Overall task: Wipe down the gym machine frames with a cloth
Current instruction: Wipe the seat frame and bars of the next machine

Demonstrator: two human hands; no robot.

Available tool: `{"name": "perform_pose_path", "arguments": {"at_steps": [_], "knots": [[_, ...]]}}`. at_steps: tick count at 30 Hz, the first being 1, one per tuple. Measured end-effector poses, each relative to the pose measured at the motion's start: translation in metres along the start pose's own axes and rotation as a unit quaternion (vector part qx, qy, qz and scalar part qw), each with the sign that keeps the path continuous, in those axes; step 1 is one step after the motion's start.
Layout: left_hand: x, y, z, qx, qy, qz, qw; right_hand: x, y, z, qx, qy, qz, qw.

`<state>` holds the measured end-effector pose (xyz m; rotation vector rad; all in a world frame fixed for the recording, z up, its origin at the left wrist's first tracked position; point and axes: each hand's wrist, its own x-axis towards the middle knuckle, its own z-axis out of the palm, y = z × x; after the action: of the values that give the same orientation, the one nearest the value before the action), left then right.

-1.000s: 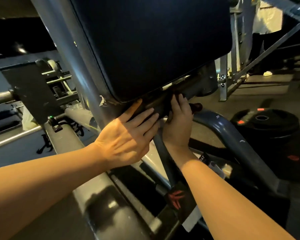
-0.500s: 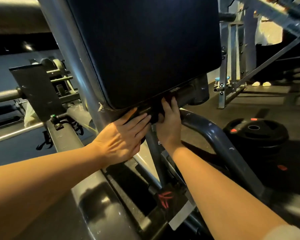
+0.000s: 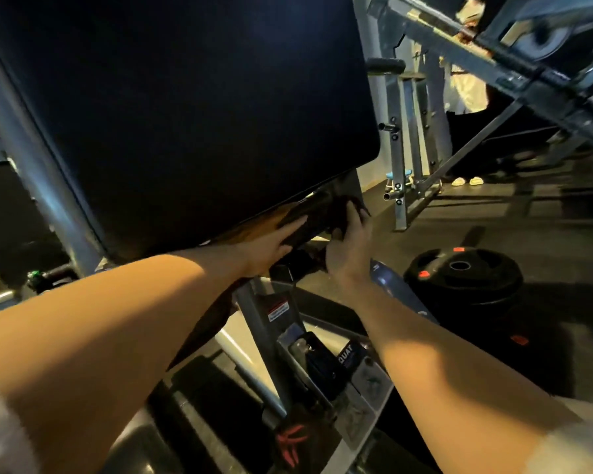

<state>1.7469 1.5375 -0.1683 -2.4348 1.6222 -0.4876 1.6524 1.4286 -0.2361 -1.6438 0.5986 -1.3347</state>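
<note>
dark cloth (image 3: 343, 213) gripped by right hand (image 3: 348, 248) under the black pad (image 3: 185, 114); left hand (image 3: 267, 248) lies flat, fingers straight, against the frame bar (image 3: 308, 227).

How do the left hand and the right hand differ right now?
The left hand lies flat, fingers straight, pressed against the frame bar under the pad; the right hand has its fingers curled round a dark cloth. The left hand holds nothing, while the right hand holds the cloth against the bar. The left hand sits lower on the sloping bar, the right hand nearer its raised end. Both reach under the pad's bottom edge.
</note>
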Motion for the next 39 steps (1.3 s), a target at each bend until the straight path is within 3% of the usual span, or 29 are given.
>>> {"name": "perform_pose_path", "arguments": {"at_steps": [3, 7, 9, 11, 16, 20, 25, 30, 34, 36, 39], "knots": [[0.006, -0.005, 0.001, -0.014, 0.005, 0.012, 1.0, 0.03, 0.011, 0.008, -0.043, -0.013, -0.053, 0.998], [0.002, 0.004, -0.001, 0.073, 0.018, 0.005, 0.997, 0.06, 0.026, 0.011, -0.087, -0.058, -0.067, 0.992], [0.002, 0.008, 0.0, 0.129, 0.01, 0.001, 0.992, 0.07, 0.037, 0.003, -0.053, -0.041, -0.026, 0.997], [0.003, 0.011, -0.001, 0.085, 0.01, -0.023, 0.996, 0.07, 0.047, 0.0, -0.036, -0.032, 0.011, 0.999], [0.006, 0.014, 0.002, 0.093, 0.009, -0.039, 0.995, 0.045, 0.056, 0.018, -0.085, -0.017, -0.108, 0.99], [0.004, 0.014, 0.002, 0.124, 0.019, -0.036, 0.991, 0.081, 0.062, 0.004, -0.027, -0.006, 0.014, 1.0], [0.006, 0.008, 0.007, 0.116, 0.039, -0.009, 0.992, 0.06, 0.065, 0.018, -0.096, -0.004, -0.127, 0.987], [0.004, 0.013, 0.004, 0.102, 0.0, -0.04, 0.994, 0.085, 0.069, -0.005, -0.07, 0.005, -0.011, 0.998], [0.003, 0.014, 0.004, 0.131, 0.005, -0.034, 0.991, 0.073, 0.054, -0.004, -0.018, 0.118, -0.088, 0.989], [0.003, 0.014, 0.004, 0.142, 0.009, -0.031, 0.989, 0.073, 0.06, 0.006, -0.006, 0.09, -0.1, 0.991], [0.004, 0.015, 0.004, 0.156, 0.003, -0.036, 0.987, 0.081, 0.074, 0.006, 0.039, 0.057, -0.031, 0.997]]}}
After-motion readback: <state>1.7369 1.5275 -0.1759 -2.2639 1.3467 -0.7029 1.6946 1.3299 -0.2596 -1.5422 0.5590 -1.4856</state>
